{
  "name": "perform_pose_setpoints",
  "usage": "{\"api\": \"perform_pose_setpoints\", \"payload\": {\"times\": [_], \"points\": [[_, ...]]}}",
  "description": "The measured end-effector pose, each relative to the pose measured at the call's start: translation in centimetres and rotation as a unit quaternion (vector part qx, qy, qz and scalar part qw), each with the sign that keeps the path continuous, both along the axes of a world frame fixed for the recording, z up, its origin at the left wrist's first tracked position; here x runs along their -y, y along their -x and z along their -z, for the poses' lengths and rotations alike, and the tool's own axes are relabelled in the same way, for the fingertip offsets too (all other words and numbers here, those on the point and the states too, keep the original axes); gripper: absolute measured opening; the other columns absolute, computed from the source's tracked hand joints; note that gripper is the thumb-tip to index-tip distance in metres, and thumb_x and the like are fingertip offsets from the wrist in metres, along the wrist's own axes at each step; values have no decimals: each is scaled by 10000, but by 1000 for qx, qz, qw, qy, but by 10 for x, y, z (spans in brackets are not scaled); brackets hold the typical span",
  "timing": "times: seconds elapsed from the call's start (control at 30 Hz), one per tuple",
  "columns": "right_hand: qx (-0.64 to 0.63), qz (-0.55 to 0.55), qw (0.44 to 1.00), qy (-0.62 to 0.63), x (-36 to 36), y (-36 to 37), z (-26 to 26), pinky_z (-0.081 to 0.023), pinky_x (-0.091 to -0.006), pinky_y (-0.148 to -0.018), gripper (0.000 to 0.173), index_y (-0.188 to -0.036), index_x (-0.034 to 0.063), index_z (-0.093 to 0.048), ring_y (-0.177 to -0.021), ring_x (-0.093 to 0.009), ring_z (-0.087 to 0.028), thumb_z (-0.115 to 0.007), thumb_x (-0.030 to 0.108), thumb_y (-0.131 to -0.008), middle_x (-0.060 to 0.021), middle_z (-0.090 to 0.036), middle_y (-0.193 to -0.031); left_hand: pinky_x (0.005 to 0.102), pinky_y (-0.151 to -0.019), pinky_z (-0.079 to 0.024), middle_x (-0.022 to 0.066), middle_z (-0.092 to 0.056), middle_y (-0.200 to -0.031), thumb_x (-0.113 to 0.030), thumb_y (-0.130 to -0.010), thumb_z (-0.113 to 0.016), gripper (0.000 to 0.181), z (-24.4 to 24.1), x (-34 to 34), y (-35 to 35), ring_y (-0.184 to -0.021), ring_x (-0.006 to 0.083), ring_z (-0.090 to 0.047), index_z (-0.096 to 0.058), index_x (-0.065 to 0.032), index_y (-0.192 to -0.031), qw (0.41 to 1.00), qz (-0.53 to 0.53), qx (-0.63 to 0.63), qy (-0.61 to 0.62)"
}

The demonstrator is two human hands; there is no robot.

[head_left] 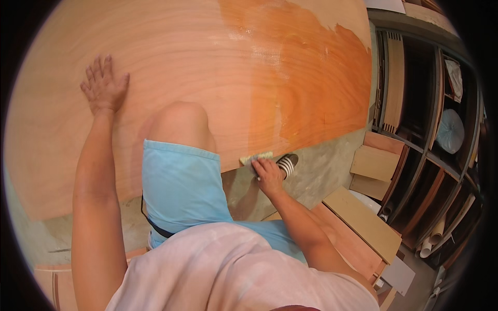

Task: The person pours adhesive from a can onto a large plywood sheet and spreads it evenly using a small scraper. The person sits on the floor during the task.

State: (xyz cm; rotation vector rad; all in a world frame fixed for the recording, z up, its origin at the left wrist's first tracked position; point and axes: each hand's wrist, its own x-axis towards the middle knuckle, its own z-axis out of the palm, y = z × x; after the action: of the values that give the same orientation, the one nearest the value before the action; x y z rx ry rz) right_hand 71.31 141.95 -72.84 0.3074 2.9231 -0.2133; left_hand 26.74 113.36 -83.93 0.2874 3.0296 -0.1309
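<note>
A large plywood sheet (175, 66) fills most of the view in front of me. Wet orange-brown coating (323, 85) covers its right part, with a ragged upper edge and shiny patches. My left hand (104, 89) lies flat on the bare wood at the left, fingers spread and holding nothing. In my right hand (268, 173) is a wide brush (264, 155) with pale bristles, at the sheet's near edge beside a coated strip. My fingers hide most of its handle. One bare knee (181, 120) rests on the sheet between my hands.
A striped slide sandal (288, 165) is on the concrete floor (327, 163) just past my right hand. Dark shelving (420, 97) along the right holds boards, rolled tubes (426, 247) and a tied plastic bag (450, 131). Stacked board pieces (362, 225) lie at lower right.
</note>
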Motion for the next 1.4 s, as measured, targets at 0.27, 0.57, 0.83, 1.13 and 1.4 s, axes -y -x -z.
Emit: {"api": "perform_pose_setpoints", "payload": {"times": [0.27,0.57,0.83,1.13,1.4], "points": [[-5,82,996,22,-151,74,-8,-492,-401,-779,300,-1017,70,-702,-871,-332,-628,-593,-32,-757,-146,-679,-917,591,-1164,-94,-21,-139,-1620,-590,-870,-510,770,4,2,-1,-1488,288,-106,-234,-310,-1533,1000,-8,9,25],[-30,200,977,-72,-400,326,13,-519,-392,-728,374,-1130,29,-672,-847,-344,-685,-502,69,-800,-249,-687,-932,605,-1154,-107,-2,-162,-1616,-580,-849,-531,793,9,-4,0,-1485,306,-117,-241,-300,-1532,1000,16,24,3],[41,165,980,-105,-339,356,32,-516,-407,-829,450,-1177,118,-671,-975,-370,-656,-484,42,-775,-205,-685,-1048,617,-1145,-131,-2,-165,-1614,-580,-847,-539,788,18,10,-9,-1478,316,-141,-258,-294,-1525,999,21,-37,-30],[-27,30,999,-5,-168,142,40,-502,-413,-895,478,-1169,121,-662,-1048,-340,-616,-570,-72,-742,-148,-657,-1109,637,-1129,-156,10,-190,-1604,-599,-869,-510,757,21,7,-3,-1468,321,-172,-271,-295,-1520,999,22,-42,-5],[12,82,997,-4,-29,-29,23,-491,-412,-863,504,-1155,68,-645,-990,-313,-604,-649,-23,-660,-115,-628,-1099,627,-1139,-141,4,-173,-1610,-628,-888,-466,752,31,10,1,-1476,312,-146,-243,-303,-1529,997,32,-64,-22]]}}
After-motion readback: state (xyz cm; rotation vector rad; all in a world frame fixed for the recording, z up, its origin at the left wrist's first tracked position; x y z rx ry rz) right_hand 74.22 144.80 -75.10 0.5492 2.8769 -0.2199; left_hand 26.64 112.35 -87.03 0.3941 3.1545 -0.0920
